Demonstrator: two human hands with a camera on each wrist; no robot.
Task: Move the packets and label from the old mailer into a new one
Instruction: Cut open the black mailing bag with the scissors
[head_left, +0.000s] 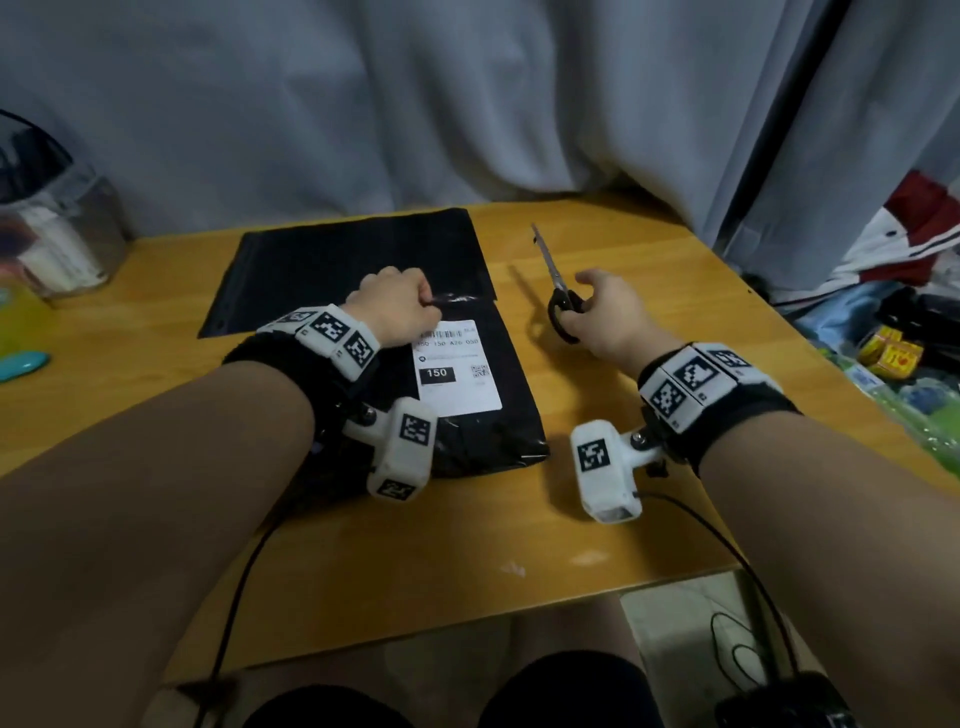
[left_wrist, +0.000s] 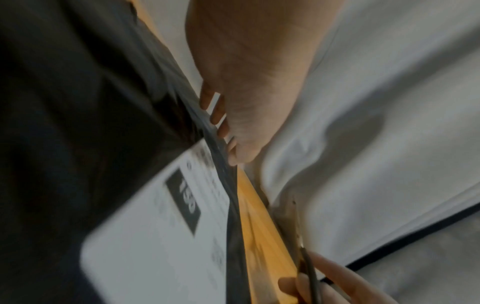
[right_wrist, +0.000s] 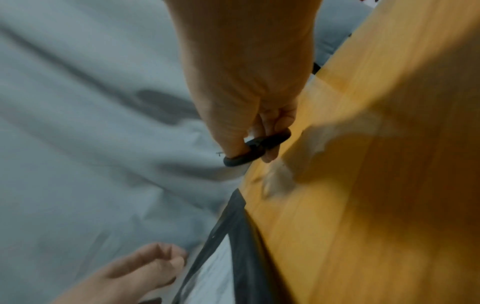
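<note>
My left hand (head_left: 397, 306) pinched the labelled old mailer's (head_left: 483, 415) top edge on the counter (head_left: 597, 519), my right hand (head_left: 605, 312) gripped scissors (head_left: 558, 291) beside it, new mailer (head_left: 332, 260) flat behind.

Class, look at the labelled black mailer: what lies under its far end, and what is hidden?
Under the labelled mailer's far end lies a flat black mailer, resting on the table. The left hand covers part of the overlap; the labelled mailer's contents are hidden.

Your near table (head_left: 415, 561) edge lies bare. Farther back, 2 black mailers (head_left: 353, 260) fill the middle, scissors (head_left: 558, 291) lie right, and a clear jar (head_left: 62, 244) blocks the left.
</note>
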